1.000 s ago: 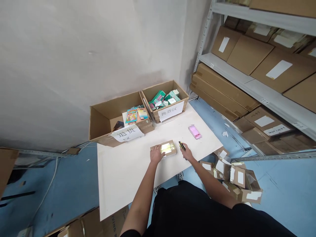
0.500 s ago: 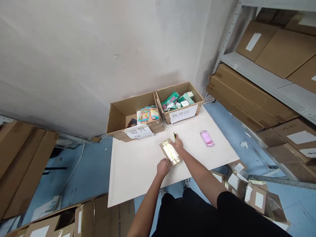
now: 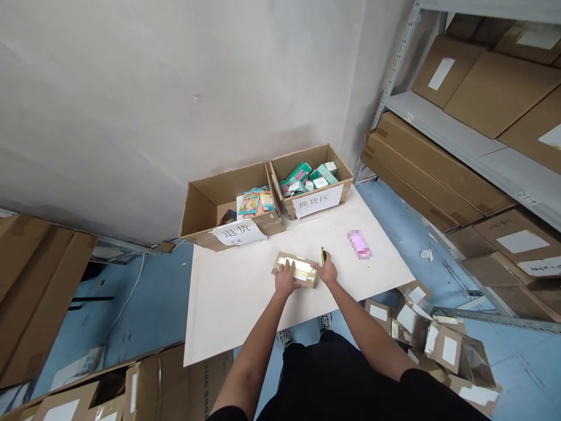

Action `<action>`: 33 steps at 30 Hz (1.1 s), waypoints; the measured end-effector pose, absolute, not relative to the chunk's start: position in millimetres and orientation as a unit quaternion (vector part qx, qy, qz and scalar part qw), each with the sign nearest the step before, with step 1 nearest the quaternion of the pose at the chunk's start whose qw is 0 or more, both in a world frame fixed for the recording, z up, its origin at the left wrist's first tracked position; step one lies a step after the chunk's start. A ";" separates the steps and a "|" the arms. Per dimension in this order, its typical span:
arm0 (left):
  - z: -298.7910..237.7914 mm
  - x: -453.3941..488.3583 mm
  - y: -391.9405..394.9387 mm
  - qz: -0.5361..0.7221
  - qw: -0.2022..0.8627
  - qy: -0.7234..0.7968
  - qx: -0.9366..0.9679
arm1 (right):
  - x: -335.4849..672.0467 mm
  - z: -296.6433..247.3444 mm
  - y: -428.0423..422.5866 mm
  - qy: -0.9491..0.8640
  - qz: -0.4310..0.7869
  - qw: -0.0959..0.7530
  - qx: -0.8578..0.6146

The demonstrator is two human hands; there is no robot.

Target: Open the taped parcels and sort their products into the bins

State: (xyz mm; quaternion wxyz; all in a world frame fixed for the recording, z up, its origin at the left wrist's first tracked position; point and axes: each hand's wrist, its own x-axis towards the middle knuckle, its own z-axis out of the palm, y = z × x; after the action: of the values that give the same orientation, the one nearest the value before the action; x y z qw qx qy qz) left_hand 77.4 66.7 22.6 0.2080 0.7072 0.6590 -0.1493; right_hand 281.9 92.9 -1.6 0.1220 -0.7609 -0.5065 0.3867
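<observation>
A small cardboard box (image 3: 304, 269) with shiny tape and a white label lies on the white table (image 3: 228, 292), its long side running left to right. My left hand (image 3: 286, 280) grips its left part, fingers over the top and thumb out of sight. At the box's right end, my right hand (image 3: 327, 271) is closed around a slim yellow-and-black box cutter (image 3: 324, 255) that points up and away from me. Whether its blade is out is too small to tell. To the right on the table lies a pixelated pink item (image 3: 359, 244).
Behind stand two open cartons with handwritten signs: the left carton (image 3: 199, 202) holds booklets, the right carton (image 3: 342, 175) green and white packets. Metal shelving (image 3: 456, 137) with boxes rises at right. Opened parcels (image 3: 442, 345) lie on the floor; more boxes (image 3: 144, 380) stand lower left.
The small box has turned from slanting to lengthwise across the table. My left hand has gone from its near edge onto its top; my right hand, with the box cutter, has moved right and nearer me.
</observation>
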 end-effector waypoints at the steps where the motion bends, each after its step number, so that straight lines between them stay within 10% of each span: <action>1: 18.9 84.8 56.0 -0.139 0.197 0.688 0.685 | 283.5 1.8 107.8 -0.514 0.385 0.129 -0.756; 27: 15.3 101.8 29.4 -0.106 0.169 0.724 0.660 | 379.7 12.5 47.1 -0.494 0.645 0.147 -0.564; 33: 30.0 80.3 52.1 -0.084 0.179 0.703 0.684 | 385.3 -12.3 35.2 -0.382 0.541 0.204 -0.721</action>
State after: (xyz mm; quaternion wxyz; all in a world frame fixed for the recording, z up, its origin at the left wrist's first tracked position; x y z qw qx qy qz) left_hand 80.3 52.1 30.0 0.1788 0.6835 0.7027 -0.0838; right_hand 385.3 35.2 -12.3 0.2035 -0.7207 -0.3822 0.5414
